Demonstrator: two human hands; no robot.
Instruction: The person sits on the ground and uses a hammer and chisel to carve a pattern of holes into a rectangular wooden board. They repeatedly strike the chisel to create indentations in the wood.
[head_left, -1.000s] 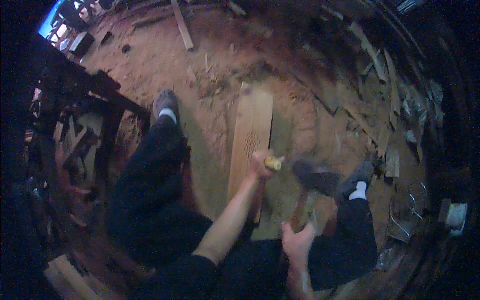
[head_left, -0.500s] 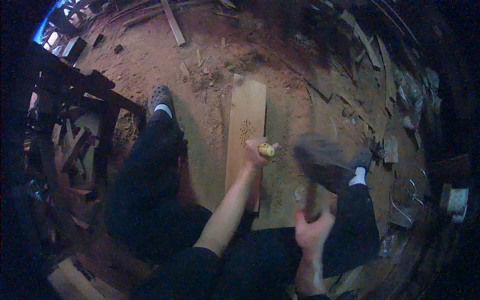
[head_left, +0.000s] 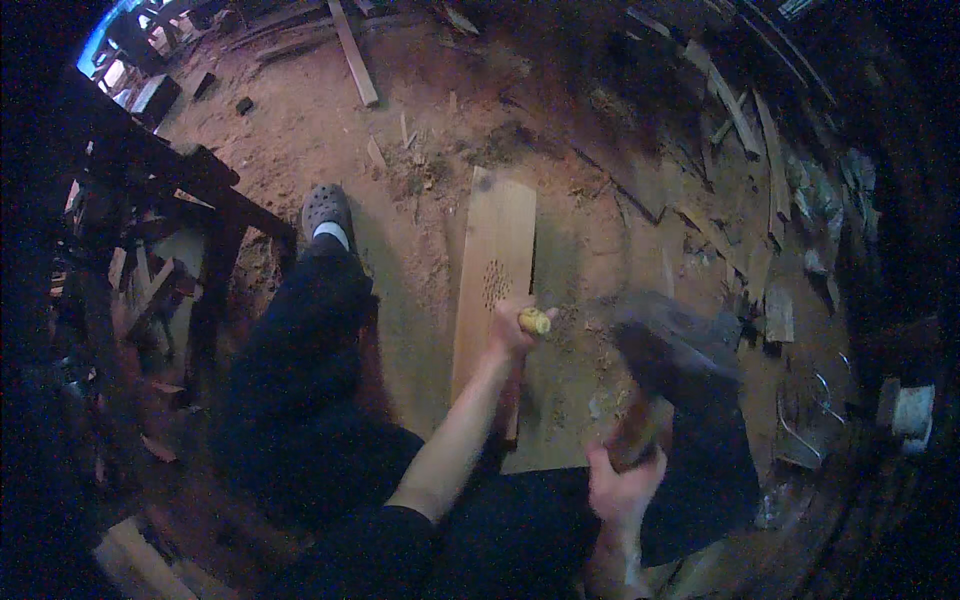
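A long pale wooden board lies between my legs, with a cluster of small dark marks on its face. My left hand is closed around a chisel-like tool with a yellow handle, over the board's right edge below the marks. The handle's butt end faces up, and the tool's lower end is hidden. To the right, my right hand grips the wooden handle of a hammer. Its broad dark head is smeared by motion and held up, apart from the yellow handle.
My shoe rests on the dirt floor at left, beside a dark wooden frame. Wood strips and scraps litter the right side. A white spool-like object is at far right, and a loose wooden strip lies farther off.
The hammer has shifted slightly right and down in my right hand. My left hand keeps its grip over the board. The whole view has shifted slightly.
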